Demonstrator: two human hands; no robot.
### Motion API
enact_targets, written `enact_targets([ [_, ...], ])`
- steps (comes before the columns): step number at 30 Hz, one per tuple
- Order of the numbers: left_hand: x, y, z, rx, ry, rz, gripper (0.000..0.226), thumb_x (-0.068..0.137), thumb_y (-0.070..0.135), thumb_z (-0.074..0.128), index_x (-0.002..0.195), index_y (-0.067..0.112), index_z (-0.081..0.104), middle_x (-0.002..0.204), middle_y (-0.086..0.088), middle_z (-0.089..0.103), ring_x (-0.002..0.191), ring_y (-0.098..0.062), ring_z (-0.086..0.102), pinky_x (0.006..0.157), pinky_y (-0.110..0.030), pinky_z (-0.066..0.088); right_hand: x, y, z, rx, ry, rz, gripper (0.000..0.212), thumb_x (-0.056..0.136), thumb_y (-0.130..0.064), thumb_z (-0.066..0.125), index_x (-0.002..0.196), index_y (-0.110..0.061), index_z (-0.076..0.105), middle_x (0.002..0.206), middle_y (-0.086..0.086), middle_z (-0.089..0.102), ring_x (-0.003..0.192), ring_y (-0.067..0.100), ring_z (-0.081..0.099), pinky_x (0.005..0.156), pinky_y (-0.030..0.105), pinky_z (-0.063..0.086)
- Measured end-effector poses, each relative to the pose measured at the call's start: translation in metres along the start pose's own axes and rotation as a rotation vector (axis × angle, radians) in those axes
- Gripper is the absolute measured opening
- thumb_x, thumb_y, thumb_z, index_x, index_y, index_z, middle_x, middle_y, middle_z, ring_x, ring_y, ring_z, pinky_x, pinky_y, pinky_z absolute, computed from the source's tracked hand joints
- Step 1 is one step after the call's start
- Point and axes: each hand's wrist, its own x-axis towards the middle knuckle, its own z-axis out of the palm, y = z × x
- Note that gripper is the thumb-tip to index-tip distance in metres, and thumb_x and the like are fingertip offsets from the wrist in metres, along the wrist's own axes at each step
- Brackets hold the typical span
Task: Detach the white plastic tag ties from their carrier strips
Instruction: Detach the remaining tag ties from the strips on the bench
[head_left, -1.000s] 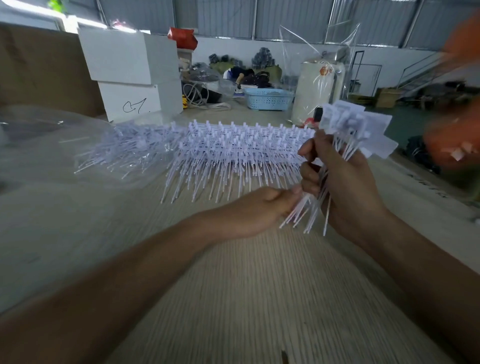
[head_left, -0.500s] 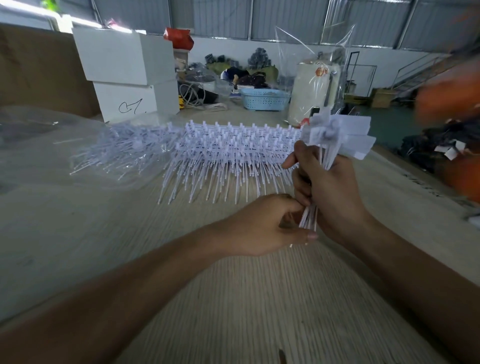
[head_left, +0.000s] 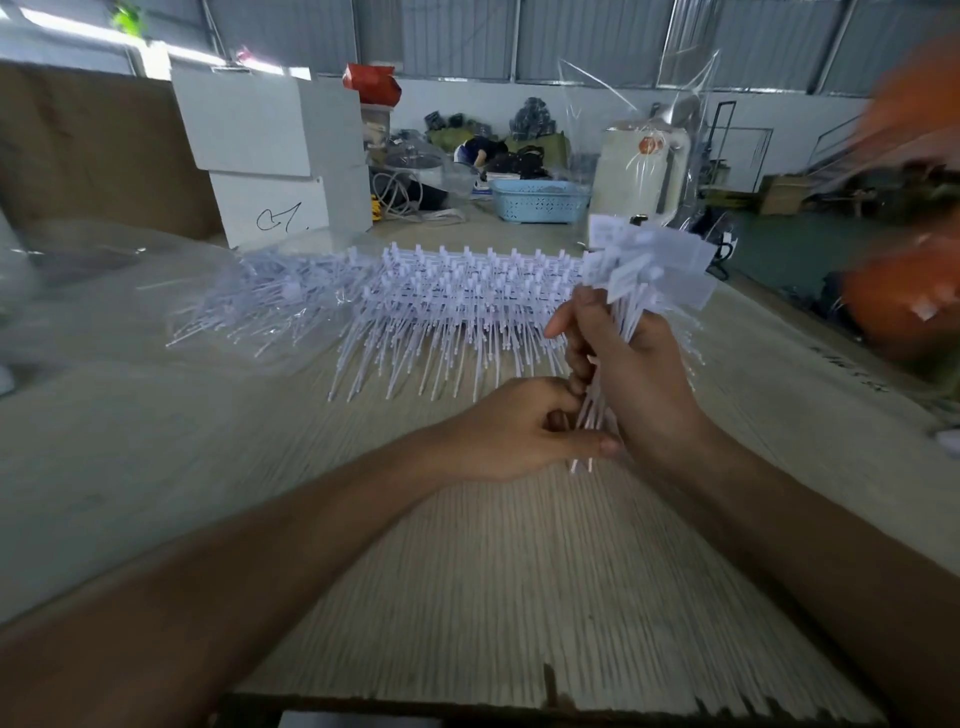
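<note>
A: Head view. Right hand (head_left: 641, 384) clenched round an upright bunch of thin white plastic tag ties (head_left: 631, 306), flat tags fanned out on top. Left hand (head_left: 524, 431) pinching the lower tips of that same bunch, just above the pale wooden tabletop (head_left: 467, 571)

B: And the rest of the stock?

A: Lying behind the hands: a wide white comb of ties on carrier strips (head_left: 467, 296), tails pointing this way. Further left, a loose heap of ties inside a clear plastic bag (head_left: 234, 306)

B: Handling?

A: Probably very light, springy, slick, prone to slipping out singly. Best gripped mid-stem as a bundle, tags left free

B: Containers?

A: Stacked white cardboard boxes (head_left: 270, 156), contents hidden. Blue perforated plastic basket (head_left: 537, 200) far back, contents impossible to tell
</note>
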Motion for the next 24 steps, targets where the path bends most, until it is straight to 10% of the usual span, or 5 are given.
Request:
enact_targets([
  [7, -0.003, 0.000, -0.001, 0.000, 0.034, -0.059, 0.034, 0.090, 0.027, 0.074, 0.083, -0.006, 0.067, 0.064, -0.011, 0.054, 0.053, -0.006, 0.045, 0.055, -0.025, 0.035, 0.009, 0.003, -0.002, -0.243, -0.091, -0.085, 0.035, 0.102, -0.026, 0.057, 0.071, -0.015, 0.070, 0.054, -0.009, 0.055, 0.056, 0.006, 0.054, 0.066, 0.025, 0.045],
  [14, 0.001, -0.004, -0.004, -0.016, 0.038, -0.120, 0.043, 0.090, 0.027, 0.073, 0.066, -0.004, 0.056, 0.046, 0.011, 0.040, 0.043, -0.004, 0.036, 0.049, -0.022, 0.027, 0.015, 0.001, 0.005, -0.278, -0.160, -0.128, 0.031, 0.102, -0.027, 0.055, 0.077, -0.016, 0.070, 0.067, -0.018, 0.063, 0.068, -0.002, 0.060, 0.070, 0.016, 0.043],
  [24, 0.002, -0.002, -0.003, 0.021, 0.023, -0.115, 0.033, 0.098, 0.023, 0.063, 0.101, -0.010, 0.067, 0.077, -0.019, 0.060, 0.078, -0.007, 0.058, 0.069, -0.033, 0.047, 0.016, 0.006, 0.005, -0.336, -0.262, -0.025, 0.046, 0.106, -0.032, 0.046, 0.076, -0.012, 0.075, 0.064, -0.015, 0.066, 0.062, -0.002, 0.060, 0.063, 0.007, 0.043],
])
